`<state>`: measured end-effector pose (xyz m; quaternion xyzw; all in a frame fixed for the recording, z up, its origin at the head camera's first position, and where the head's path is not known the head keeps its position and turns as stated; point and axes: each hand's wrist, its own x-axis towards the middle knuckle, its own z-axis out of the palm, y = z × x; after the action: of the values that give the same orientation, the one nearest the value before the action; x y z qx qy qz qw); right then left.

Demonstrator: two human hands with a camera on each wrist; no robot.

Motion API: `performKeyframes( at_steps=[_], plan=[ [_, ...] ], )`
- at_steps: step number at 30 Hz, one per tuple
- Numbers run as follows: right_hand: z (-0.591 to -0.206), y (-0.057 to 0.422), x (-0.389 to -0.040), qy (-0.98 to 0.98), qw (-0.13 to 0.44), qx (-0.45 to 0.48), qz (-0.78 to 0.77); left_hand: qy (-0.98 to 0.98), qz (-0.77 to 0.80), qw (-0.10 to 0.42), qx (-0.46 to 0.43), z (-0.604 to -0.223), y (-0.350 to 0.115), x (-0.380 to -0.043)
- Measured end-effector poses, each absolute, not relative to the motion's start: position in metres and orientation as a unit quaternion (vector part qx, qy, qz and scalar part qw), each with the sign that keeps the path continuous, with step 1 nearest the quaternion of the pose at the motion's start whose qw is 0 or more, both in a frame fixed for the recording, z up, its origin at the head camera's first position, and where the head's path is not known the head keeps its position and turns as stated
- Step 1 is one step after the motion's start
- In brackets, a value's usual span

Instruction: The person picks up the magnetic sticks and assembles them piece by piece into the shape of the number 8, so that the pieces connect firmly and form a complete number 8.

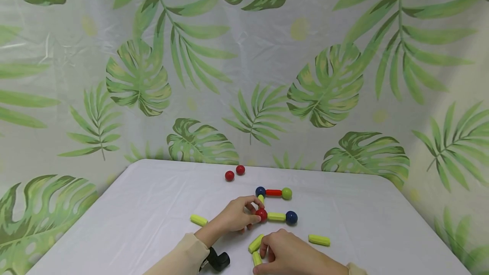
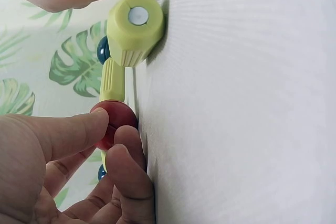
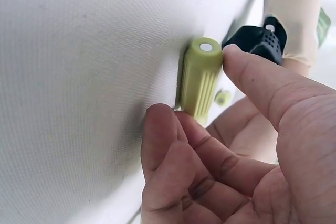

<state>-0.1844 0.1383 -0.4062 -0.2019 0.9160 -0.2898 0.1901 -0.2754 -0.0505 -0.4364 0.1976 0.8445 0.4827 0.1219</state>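
Observation:
With thumb and fingertips my left hand (image 1: 237,215) grips a red ball (image 2: 116,121) lying on the table. The ball is a joint: one yellow-green magnetic rod (image 1: 276,216) runs right to a blue ball (image 1: 291,217), another runs back to a second blue ball (image 1: 260,192). From there a red rod (image 1: 273,192) leads to a green ball (image 1: 287,193). Nearer the front, my right hand (image 1: 286,251) holds a yellow-green rod (image 3: 199,80) between thumb and fingertips, the rod still low at the tabletop. Another yellow-green rod (image 1: 256,243) lies just behind it.
Two red balls, one of them the left ball (image 1: 229,176), sit at the table's back edge. A loose yellow-green rod (image 1: 319,240) lies to the right, another rod (image 1: 199,220) beyond my left forearm. A black device (image 1: 219,260) is at my left wrist.

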Motion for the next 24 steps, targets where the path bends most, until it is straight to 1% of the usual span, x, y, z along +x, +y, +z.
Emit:
performKeyframes(
  at_steps=[5, 12, 24],
  plan=[
    [-0.4082, 0.1377, -0.1856, 0.915, 0.194, -0.201, -0.289, 0.844, 0.483, 0.124, 0.197, -0.4363, -0.0503, -0.2749],
    [-0.4073, 0.1380, -0.1837, 0.903, 0.218, -0.185, -0.322, 0.845, 0.482, 0.122, 0.199, -0.4358, -0.0509, -0.2743],
    [-0.4058, 0.1388, -0.1814, 0.896, 0.228, -0.197, -0.326, 0.840, 0.489, 0.123, 0.200, -0.4352, -0.0508, -0.2746]
  ],
)
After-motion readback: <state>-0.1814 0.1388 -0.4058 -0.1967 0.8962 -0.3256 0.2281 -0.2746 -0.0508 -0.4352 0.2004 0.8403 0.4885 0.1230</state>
